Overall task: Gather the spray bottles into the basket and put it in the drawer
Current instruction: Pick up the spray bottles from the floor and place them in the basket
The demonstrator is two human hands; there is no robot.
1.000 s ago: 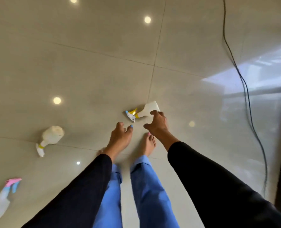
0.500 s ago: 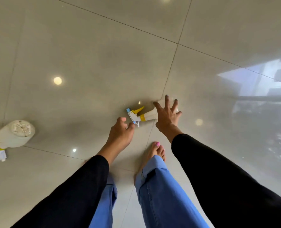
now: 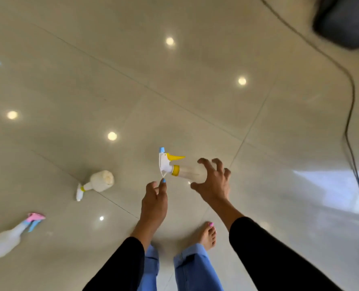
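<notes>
My right hand (image 3: 213, 182) grips the body of a clear spray bottle (image 3: 181, 169) with a white head, yellow trigger and blue nozzle, held sideways above the floor. My left hand (image 3: 155, 201) hovers just below the bottle's head, fingers loosely curled and holding nothing. A second white bottle with a yellow collar (image 3: 96, 182) lies on the tiles to the left. A third bottle with a pink and blue head (image 3: 12, 236) lies blurred at the far left. No basket or drawer is in sight.
Glossy beige floor tiles (image 3: 195, 70) reflect ceiling lights. A black cable (image 3: 352, 122) runs down the right side. A dark grey object (image 3: 344, 19) sits at the top right corner. My bare feet and blue trouser legs (image 3: 193, 267) are below the hands.
My right hand has closed around the yellow-trigger bottle and lifted it off the floor. The view has pulled back, bringing the pink-headed bottle and the dark object into sight.
</notes>
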